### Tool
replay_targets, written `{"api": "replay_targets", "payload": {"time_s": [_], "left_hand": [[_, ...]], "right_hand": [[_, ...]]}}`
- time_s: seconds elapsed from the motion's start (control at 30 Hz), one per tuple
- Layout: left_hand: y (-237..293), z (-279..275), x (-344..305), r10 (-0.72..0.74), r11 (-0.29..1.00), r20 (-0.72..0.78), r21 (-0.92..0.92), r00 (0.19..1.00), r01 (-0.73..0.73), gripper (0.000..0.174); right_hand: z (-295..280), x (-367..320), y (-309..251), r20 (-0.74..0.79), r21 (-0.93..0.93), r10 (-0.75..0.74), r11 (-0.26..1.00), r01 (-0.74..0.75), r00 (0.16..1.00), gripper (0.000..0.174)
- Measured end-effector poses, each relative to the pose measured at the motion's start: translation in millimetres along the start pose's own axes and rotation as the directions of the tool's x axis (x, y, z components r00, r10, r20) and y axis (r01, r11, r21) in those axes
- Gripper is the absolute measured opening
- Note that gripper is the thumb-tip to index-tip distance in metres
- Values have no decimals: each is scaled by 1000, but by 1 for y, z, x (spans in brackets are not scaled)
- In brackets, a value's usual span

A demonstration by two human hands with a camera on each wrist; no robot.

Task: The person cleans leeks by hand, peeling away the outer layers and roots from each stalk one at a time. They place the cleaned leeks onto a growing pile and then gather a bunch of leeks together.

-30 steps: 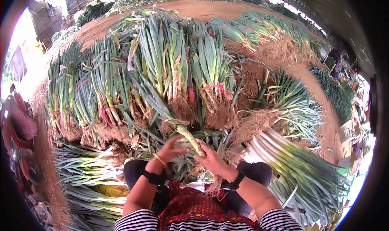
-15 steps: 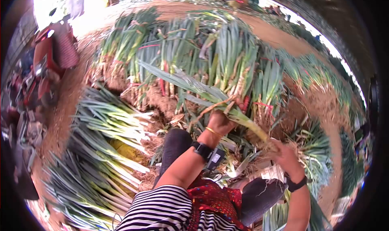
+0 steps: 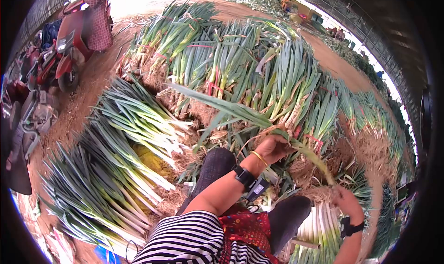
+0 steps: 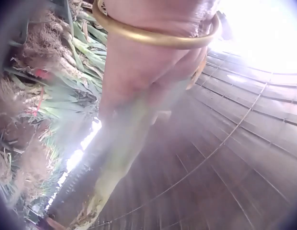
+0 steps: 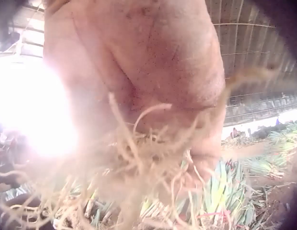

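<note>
The leek (image 3: 314, 158) sloped toward the lower right, left hand (image 3: 274, 149) gripping mid-stalk, right hand (image 3: 348, 202) apparently pinching its roots (image 5: 139, 165).

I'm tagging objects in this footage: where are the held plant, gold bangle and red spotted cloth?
Held plant (image 3: 317, 159), head view: its pale stalk.
Gold bangle (image 4: 160, 40), left wrist view: middle of its band.
Red spotted cloth (image 3: 247, 229), head view: its spotted middle.

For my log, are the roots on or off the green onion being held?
On: the green onion ends at the right hand, where the right wrist view shows stringy roots.
</note>
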State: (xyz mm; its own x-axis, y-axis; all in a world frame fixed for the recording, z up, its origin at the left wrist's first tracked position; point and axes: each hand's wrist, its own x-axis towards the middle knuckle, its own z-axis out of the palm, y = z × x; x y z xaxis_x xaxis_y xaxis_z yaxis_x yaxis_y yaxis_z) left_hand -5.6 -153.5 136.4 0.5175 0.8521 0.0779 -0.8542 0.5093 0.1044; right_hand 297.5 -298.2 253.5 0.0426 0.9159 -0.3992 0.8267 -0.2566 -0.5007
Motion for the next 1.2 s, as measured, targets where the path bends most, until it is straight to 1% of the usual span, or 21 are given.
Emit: {"api": "replay_targets", "payload": {"time_s": [0.07,0.1,0.13,0.27,0.33,0.4,0.47,0.5,0.53,0.6,0.63,0.67,0.7,0.73,0.8,0.87,0.93,1.0,1.07,1.13,1.2], "left_hand": [[-3,-20,7,-8,1000,-46,16,999,8,33],[-3,-22,7,-48,995,-82,78,995,54,31],[-2,-23,7,-86,985,-119,140,989,103,29],[0,-28,15,-70,973,-172,207,983,105,26],[4,-32,18,-66,959,-184,258,981,114,23],[6,-32,16,17,947,-191,317,981,46,19],[16,-4,5,-3,880,-339,446,941,163,11],[18,-7,6,29,904,-347,410,937,124,8],[24,-25,14,-19,881,-346,437,938,179,10],[22,-36,13,85,849,-198,527,977,33,18],[26,-18,8,38,918,-220,394,975,53,21],[29,-29,11,44,896,-162,443,986,33,23],[34,-48,22,37,913,-41,409,998,-17,24],[30,-11,9,83,898,-95,438,992,-34,19],[33,-28,17,276,877,-173,448,945,-175,17],[37,-41,25,316,896,-347,416,883,-158,16],[41,-56,34,317,879,-201,430,927,-207,19],[39,-40,33,334,845,-255,507,907,-168,16],[51,-44,51,301,851,-191,496,934,-172,12],[56,-38,59,361,814,-240,552,901,-179,10],[56,-20,60,452,755,-250,619,856,-217,11]], "right_hand": [[23,4,2,28,-401,-151,904,150,988,49],[33,10,-8,7,-432,-116,896,108,993,59],[45,16,-24,7,-429,-122,896,113,993,59],[87,62,-88,-327,-219,-302,946,239,896,62],[103,84,-121,-417,-289,-338,930,230,844,56],[120,107,-138,-474,-379,-534,841,386,700,44],[129,127,-145,-499,-380,-527,847,373,688,26],[132,137,-139,-505,-452,-584,806,382,636,24],[135,145,-131,-504,-525,-633,765,374,587,24],[141,153,-127,-645,-476,-650,753,455,402,21],[143,156,-127,-703,-351,-550,820,453,451,20],[145,157,-126,-747,-221,-449,863,455,491,20],[150,159,-121,-757,-358,-523,833,421,392,20],[154,159,-116,-737,-495,-606,786,372,300,20],[160,154,-119,-693,34,-486,715,698,532,21],[152,119,-131,-441,563,-293,646,516,848,22],[170,118,-121,-796,49,-483,550,833,366,24],[167,87,-106,-607,204,-494,660,723,623,28],[168,65,-89,-581,6,-566,716,698,585,33],[174,48,-61,-536,-15,-479,829,560,695,33],[190,42,-21,-518,-107,-466,867,486,717,32]]}}
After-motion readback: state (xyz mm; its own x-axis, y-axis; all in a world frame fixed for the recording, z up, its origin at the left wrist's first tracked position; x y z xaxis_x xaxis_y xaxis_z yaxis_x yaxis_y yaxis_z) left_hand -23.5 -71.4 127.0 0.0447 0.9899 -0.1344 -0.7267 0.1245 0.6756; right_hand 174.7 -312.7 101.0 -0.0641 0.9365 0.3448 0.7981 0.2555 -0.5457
